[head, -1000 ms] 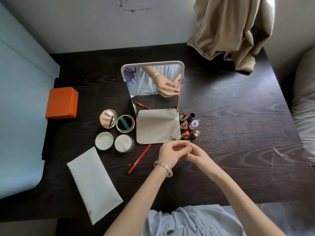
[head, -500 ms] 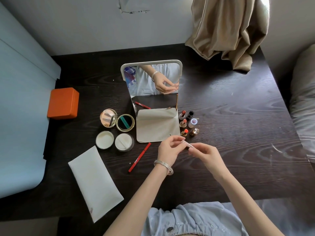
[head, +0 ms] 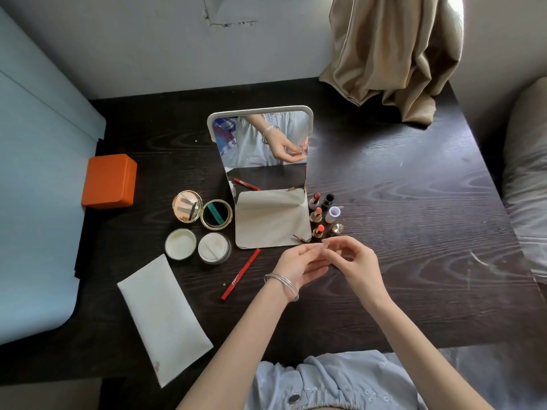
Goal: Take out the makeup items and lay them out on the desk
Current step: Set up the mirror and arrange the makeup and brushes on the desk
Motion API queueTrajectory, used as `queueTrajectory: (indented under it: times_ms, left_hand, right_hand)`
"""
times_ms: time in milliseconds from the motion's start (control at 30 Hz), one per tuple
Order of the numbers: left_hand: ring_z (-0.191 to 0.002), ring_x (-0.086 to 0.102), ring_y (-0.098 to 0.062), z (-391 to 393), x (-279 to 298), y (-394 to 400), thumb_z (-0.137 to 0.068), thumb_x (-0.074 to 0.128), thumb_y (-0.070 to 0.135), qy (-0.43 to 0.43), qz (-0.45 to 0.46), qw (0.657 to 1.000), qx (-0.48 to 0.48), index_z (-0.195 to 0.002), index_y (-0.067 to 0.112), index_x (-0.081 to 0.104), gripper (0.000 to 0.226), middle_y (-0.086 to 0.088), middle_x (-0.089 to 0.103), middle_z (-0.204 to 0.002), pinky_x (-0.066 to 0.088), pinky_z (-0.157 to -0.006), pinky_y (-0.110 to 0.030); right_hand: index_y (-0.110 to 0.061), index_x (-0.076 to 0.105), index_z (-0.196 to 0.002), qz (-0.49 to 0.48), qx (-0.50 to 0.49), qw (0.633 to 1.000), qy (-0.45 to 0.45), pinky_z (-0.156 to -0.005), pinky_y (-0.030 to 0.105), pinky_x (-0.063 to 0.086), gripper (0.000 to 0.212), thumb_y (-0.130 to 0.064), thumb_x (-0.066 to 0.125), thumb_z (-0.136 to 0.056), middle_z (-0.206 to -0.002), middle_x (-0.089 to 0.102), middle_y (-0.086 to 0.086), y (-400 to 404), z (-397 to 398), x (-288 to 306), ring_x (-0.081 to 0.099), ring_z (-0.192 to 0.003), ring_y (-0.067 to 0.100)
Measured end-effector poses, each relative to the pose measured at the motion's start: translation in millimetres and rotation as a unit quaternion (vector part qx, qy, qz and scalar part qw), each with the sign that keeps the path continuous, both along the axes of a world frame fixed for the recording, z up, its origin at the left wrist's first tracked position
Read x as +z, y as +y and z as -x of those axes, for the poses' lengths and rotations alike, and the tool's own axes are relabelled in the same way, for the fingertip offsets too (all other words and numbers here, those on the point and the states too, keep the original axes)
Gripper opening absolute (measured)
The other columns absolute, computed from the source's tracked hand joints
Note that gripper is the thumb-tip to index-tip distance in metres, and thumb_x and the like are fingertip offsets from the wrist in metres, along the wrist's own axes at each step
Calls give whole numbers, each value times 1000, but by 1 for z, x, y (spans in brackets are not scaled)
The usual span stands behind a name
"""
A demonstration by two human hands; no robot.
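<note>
My left hand (head: 299,263) and my right hand (head: 356,261) meet just above the desk (head: 414,232), in front of the mirror stand (head: 260,143). Between their fingertips they pinch a small pale thin item (head: 325,246); what it is I cannot tell. The white pouch (head: 164,318) lies flat at the left. Laid out are a red pencil (head: 241,273), an open gold compact (head: 187,206), a powder jar (head: 214,247) beside its lid (head: 180,243), and three open lipsticks (head: 317,215) next to their caps (head: 333,214).
An orange box (head: 109,181) sits at the desk's left edge. A beige curtain (head: 393,54) hangs over the far right corner. A short brown pencil (head: 300,238) lies on the mirror's base (head: 272,223). Grey bedding (head: 527,187) borders the right side.
The hands have drawn slightly apart and shifted a little right, turning the small item between their fingertips. Nothing on the desk has moved.
</note>
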State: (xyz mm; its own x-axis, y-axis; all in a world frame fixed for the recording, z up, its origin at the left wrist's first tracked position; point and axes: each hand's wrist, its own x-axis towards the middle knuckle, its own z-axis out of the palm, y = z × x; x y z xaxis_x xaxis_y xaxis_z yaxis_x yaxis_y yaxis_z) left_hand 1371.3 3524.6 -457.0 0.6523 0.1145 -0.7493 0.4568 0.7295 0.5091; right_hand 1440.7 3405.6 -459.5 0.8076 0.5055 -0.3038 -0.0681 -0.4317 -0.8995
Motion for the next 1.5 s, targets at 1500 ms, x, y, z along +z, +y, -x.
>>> queueTrajectory:
  times_ms: [1500]
  left_hand:
    - [-112, 49, -18, 80, -35, 49, -92, 53, 36, 320, -661, 609, -298, -125, 17, 44, 39, -2, 46, -123, 49, -74, -28]
  right_hand:
    - [-15, 63, -80, 118, 181, 955, 205, -52, 17, 46, 10, -10, 58, -88, -66, 64, -1, 17, 27, -16, 58, -55, 7]
